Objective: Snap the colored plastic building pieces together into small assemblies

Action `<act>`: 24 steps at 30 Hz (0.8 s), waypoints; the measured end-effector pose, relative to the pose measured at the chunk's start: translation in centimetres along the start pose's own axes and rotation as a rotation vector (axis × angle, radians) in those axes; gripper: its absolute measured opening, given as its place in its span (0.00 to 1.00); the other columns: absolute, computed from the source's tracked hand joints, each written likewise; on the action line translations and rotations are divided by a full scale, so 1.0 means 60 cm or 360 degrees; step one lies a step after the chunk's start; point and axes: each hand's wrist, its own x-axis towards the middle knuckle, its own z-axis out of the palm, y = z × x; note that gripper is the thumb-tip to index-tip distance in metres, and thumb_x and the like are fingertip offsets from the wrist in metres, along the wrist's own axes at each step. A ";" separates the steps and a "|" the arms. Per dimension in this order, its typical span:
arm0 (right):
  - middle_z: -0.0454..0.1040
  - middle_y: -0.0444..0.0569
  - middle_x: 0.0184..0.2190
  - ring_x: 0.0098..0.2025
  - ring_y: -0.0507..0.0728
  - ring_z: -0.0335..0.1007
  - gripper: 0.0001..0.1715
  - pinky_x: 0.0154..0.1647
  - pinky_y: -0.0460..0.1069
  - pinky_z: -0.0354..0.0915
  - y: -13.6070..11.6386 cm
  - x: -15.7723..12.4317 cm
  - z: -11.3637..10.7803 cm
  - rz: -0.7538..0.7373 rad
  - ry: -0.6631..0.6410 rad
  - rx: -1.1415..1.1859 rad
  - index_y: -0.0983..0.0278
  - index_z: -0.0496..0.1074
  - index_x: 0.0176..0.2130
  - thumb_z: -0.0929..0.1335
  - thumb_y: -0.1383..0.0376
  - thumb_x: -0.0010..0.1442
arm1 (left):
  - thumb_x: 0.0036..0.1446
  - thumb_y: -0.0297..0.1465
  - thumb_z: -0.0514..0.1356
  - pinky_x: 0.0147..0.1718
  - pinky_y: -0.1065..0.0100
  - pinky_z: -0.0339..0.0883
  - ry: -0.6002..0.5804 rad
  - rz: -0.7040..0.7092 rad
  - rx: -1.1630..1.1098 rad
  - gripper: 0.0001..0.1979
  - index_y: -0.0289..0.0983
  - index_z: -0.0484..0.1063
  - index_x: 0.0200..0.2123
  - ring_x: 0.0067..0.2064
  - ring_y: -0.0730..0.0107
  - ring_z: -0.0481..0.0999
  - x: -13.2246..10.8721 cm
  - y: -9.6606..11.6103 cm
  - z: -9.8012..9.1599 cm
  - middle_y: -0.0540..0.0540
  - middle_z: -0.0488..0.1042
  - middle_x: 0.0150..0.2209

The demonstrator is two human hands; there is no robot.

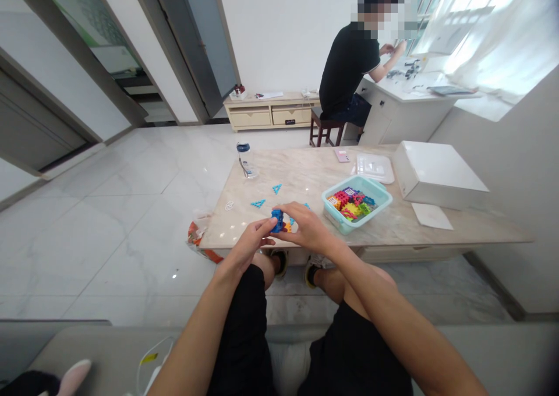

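Observation:
Above the front edge of the table, a small blue assembly of interlocking plastic blocks (277,221) is held between both hands. My left hand (251,241) pinches it from the left with thumb and fingers. On its right side, my right hand (308,228) closes its thumb and fingertips on the same piece. Just below it, yellow and dark red bits (287,227) show, partly hidden by the fingers. Light blue triangular pieces lie on the table beyond the hands, one triangle (276,189) farther back and another triangle (258,204) to the left.
A pale turquoise bin (379,201) of colourful blocks stands right of my hands. A bottle (247,162), a clear lid (374,168), a white box (441,172) and a paper sheet (431,216) also rest on the marble-look table (236,183). Another person (349,64) sits at a far desk.

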 end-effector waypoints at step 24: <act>0.80 0.54 0.56 0.58 0.66 0.77 0.31 0.60 0.61 0.72 -0.004 -0.004 -0.014 0.0002 -0.0014 0.0016 0.55 0.72 0.66 0.76 0.59 0.66 | 0.56 0.53 0.72 0.40 0.64 0.68 -0.0002 0.0181 0.0100 0.25 0.36 0.86 0.43 0.47 0.53 0.80 0.002 -0.004 0.008 0.38 0.85 0.44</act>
